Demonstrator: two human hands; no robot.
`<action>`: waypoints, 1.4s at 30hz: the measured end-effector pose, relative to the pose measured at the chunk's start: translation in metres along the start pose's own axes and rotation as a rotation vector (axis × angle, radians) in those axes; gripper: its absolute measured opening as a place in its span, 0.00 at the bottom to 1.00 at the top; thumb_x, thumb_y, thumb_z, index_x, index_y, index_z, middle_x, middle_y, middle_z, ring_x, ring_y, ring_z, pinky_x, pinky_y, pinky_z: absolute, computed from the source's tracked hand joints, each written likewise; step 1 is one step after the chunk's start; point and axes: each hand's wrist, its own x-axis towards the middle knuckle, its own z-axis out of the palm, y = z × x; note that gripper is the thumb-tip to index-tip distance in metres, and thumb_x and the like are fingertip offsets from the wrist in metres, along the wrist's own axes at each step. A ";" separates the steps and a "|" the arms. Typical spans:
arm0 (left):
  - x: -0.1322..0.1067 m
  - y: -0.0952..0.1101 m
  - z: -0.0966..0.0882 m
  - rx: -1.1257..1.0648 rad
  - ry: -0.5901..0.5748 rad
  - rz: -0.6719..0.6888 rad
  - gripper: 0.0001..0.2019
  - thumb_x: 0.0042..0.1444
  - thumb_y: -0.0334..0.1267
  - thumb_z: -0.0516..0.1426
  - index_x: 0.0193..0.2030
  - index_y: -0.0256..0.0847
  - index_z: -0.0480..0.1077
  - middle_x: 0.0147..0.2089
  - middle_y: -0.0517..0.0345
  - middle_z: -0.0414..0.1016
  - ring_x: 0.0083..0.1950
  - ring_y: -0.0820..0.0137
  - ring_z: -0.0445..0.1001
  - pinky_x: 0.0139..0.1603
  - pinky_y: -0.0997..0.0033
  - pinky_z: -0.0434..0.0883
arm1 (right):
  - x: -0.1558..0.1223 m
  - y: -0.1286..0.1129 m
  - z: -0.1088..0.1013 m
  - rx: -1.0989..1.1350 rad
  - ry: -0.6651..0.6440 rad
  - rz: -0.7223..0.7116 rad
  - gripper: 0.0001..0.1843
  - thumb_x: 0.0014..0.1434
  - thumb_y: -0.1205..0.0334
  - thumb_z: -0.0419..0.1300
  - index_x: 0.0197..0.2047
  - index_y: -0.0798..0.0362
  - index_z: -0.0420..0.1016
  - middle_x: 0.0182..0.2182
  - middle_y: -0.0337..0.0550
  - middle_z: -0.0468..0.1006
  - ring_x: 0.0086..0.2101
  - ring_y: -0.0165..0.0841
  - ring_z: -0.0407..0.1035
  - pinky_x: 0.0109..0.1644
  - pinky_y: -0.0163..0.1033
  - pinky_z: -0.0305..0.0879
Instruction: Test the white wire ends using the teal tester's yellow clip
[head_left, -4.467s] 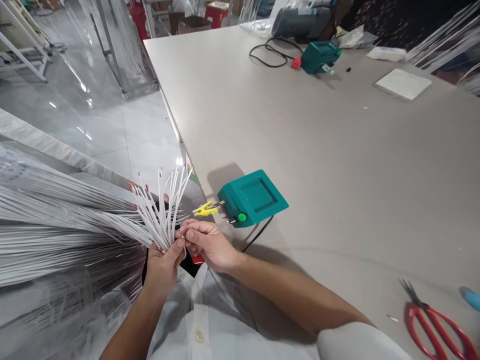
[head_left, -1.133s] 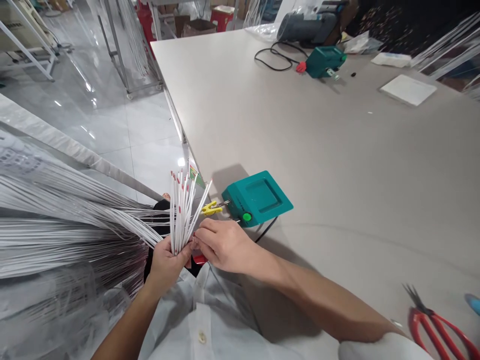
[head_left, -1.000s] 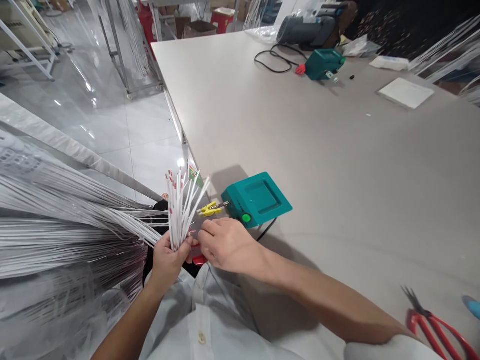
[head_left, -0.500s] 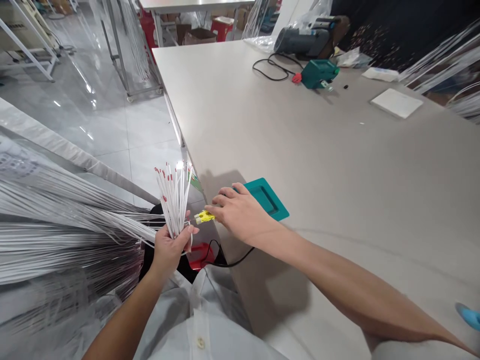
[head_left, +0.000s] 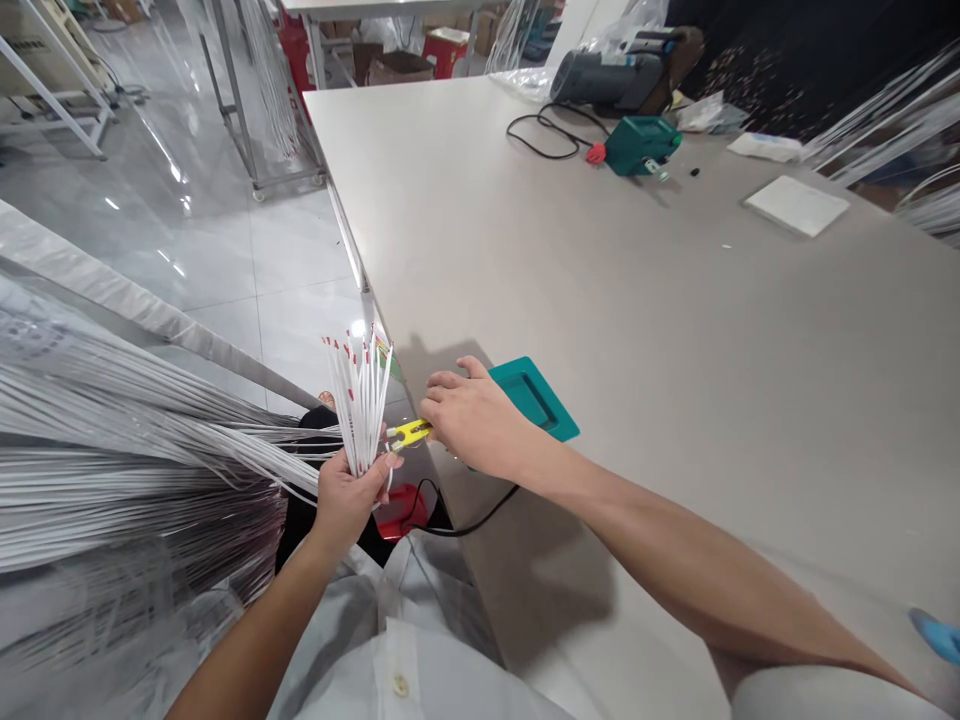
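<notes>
My left hand point(head_left: 351, 500) is closed around a bunch of thin white wires point(head_left: 361, 405), many with red tips, which fan upward above the thumb. Just right of the bunch, a small yellow tool point(head_left: 411, 432) points its pale tip at the wires near my left thumb. My right hand point(head_left: 480, 415) is curled over the tool's other end at the table's edge, and its fingers hide that end. Partly under this hand lies a teal base plate point(head_left: 534, 398) with a recessed middle. Whether the tip touches a wire cannot be made out.
Long bundles of white wire point(head_left: 150, 440) fill the left side beside the grey table point(head_left: 637, 330). A black cable point(head_left: 480, 520) runs below my right wrist. Farther back are a teal device point(head_left: 641, 145), a dark motor-like machine point(head_left: 607, 80) and a white pad point(head_left: 796, 206).
My left hand and the wire bunch have shifted slightly right, closer to my right hand. The right fingers have drawn in a little, and more of the yellow tool shows.
</notes>
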 end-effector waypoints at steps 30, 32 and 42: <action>-0.020 0.009 -0.010 -0.080 0.156 0.130 0.09 0.42 0.37 0.63 0.30 0.35 0.72 0.16 0.67 0.65 0.16 0.80 0.60 0.16 0.78 0.60 | -0.026 -0.059 0.013 0.439 0.462 0.087 0.13 0.62 0.62 0.49 0.40 0.57 0.73 0.33 0.46 0.75 0.36 0.32 0.70 0.38 0.35 0.65; -0.024 0.010 -0.010 -0.003 0.164 0.142 0.09 0.42 0.38 0.63 0.29 0.36 0.72 0.15 0.67 0.65 0.16 0.78 0.61 0.17 0.77 0.61 | -0.024 -0.072 0.019 0.600 0.385 0.199 0.13 0.61 0.60 0.49 0.39 0.55 0.74 0.31 0.45 0.75 0.33 0.31 0.70 0.35 0.34 0.65; -0.035 0.015 -0.006 0.148 0.172 0.130 0.09 0.39 0.39 0.63 0.20 0.35 0.71 0.12 0.65 0.63 0.15 0.77 0.60 0.16 0.76 0.61 | -0.012 -0.081 0.041 0.909 0.552 0.234 0.12 0.58 0.66 0.51 0.32 0.53 0.76 0.29 0.42 0.75 0.32 0.29 0.69 0.36 0.34 0.67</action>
